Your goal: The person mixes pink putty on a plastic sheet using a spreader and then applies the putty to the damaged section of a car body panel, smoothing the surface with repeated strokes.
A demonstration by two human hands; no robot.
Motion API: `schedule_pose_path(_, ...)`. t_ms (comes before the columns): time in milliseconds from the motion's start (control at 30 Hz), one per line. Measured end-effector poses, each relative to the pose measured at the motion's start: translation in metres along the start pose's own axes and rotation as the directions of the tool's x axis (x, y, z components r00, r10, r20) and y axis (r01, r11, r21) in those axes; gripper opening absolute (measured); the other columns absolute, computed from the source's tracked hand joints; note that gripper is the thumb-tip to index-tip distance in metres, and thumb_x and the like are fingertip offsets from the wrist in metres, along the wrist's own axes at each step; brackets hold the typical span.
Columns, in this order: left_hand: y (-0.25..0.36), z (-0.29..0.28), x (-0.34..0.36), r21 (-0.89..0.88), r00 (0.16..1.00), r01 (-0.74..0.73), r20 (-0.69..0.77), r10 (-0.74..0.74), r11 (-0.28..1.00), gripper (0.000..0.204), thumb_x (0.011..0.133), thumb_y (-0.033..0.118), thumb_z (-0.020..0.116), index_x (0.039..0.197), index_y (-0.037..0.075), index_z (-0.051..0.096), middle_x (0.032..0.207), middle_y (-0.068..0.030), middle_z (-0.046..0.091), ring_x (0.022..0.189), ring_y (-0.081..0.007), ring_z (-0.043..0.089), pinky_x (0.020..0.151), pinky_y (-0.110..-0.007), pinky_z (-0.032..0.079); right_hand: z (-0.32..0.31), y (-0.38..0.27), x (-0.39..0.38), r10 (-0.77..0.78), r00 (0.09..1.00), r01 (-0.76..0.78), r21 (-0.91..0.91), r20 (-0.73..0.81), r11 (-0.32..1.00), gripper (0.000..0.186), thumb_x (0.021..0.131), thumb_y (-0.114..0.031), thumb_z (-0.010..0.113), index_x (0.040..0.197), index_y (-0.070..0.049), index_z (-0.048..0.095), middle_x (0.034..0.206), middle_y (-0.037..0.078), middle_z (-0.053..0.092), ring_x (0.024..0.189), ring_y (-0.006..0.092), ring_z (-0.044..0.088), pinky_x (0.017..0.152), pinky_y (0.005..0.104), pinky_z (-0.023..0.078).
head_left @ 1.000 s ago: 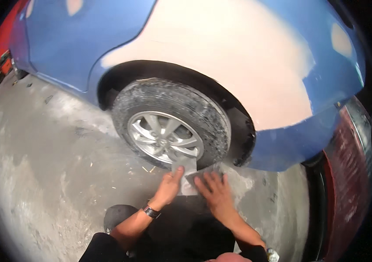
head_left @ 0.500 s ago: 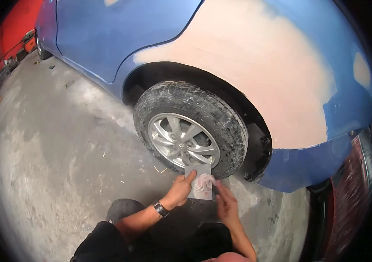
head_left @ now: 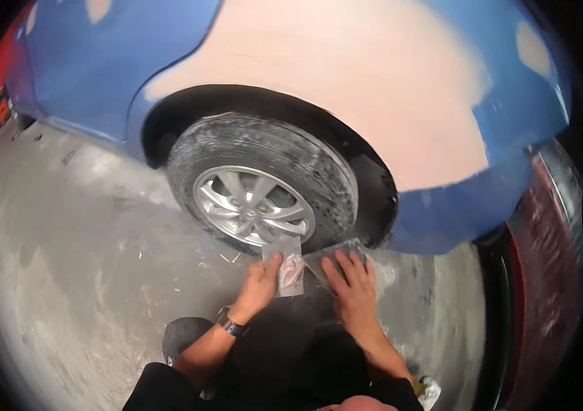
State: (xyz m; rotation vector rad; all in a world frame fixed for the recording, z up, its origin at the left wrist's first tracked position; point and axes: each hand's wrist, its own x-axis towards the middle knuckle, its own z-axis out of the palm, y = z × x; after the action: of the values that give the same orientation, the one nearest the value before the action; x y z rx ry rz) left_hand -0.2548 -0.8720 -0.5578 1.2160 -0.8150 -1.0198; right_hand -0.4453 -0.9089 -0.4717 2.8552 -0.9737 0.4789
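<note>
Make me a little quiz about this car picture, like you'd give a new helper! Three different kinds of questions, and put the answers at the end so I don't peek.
1. True or false: the left hand holds the light grey plate.
2. What colour is the smear of paste on that plate?
A) bright green
B) pinkish
C) black
3. On which side is the watch worn?

Key:
1. True.
2. B, pinkish.
3. The left.
</note>
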Motion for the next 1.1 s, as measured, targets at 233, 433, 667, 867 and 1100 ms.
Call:
schedule_pose_path(233,0.016,-0.018,-0.008,0.061,0.986,0.134,-0.105,-0.127,0.989,0.054,0.103,0.045,0.050,0.069,0.004,0.057,0.056,0.0039,0.045,0.045,-0.0068,0.034,0.040,-0.030,0.028,-0.007,0.008,0.009,-0.113,0.988,0.085,0.236,0.106,0.968,0.066,0.076,0.005,0.059,0.139,-0.013,0.057,0.143,0.015,0.052,0.137,0.0333,0.045,0.114,0.0624,0.025)
schedule_pose_path(433,0.027,-0.006,0.004,-0.252,0.919,0.356,-0.082,-0.386,0.900,0.046,0.099,0.049,0.054,0.094,0.004,0.056,0.054,0.0027,0.041,0.031,-0.0121,0.036,0.027,-0.029,0.021,0.046,0.037,-0.030,-0.024,0.970,0.017,0.033,0.241,0.999,0.065,0.082,0.005,0.057,0.144,-0.013,0.051,0.147,0.017,0.047,0.136,0.0378,0.045,0.111,0.0590,0.034)
schedule_pose_path(667,0.020,-0.004,-0.010,0.039,0.985,0.169,0.032,-0.170,0.985,0.052,0.105,0.040,0.047,0.078,-0.001,0.064,0.058,0.0006,0.050,0.059,-0.0058,0.041,0.053,-0.029,0.036,0.009,0.025,0.006,-0.053,0.985,0.030,0.141,0.162,0.990,0.069,0.082,0.001,0.057,0.146,-0.022,0.048,0.149,0.010,0.045,0.137,0.0378,0.041,0.115,0.0598,0.026)
schedule_pose_path(867,0.002,-0.001,-0.002,0.176,0.984,0.175,-0.014,-0.176,0.969,0.062,0.104,0.044,0.048,0.064,-0.003,0.056,0.053,-0.0011,0.045,0.054,-0.0089,0.040,0.049,-0.034,0.034,0.030,0.018,-0.003,-0.285,0.905,0.236,0.185,0.315,0.954,0.065,0.082,-0.010,0.059,0.144,-0.028,0.049,0.148,0.003,0.046,0.139,0.0347,0.040,0.116,0.0613,0.023)
schedule_pose_path(1100,0.004,-0.037,0.020,-0.387,0.960,0.242,-0.037,-0.277,0.890,0.042,0.103,0.042,0.047,0.110,0.003,0.060,0.099,-0.0106,0.065,0.085,-0.0215,0.065,0.077,-0.036,0.052,0.037,0.026,-0.033,-0.297,0.887,0.169,0.351,0.353,0.921,0.070,0.075,0.003,0.054,0.140,-0.024,0.054,0.146,0.003,0.050,0.138,0.0362,0.042,0.116,0.0599,0.025)
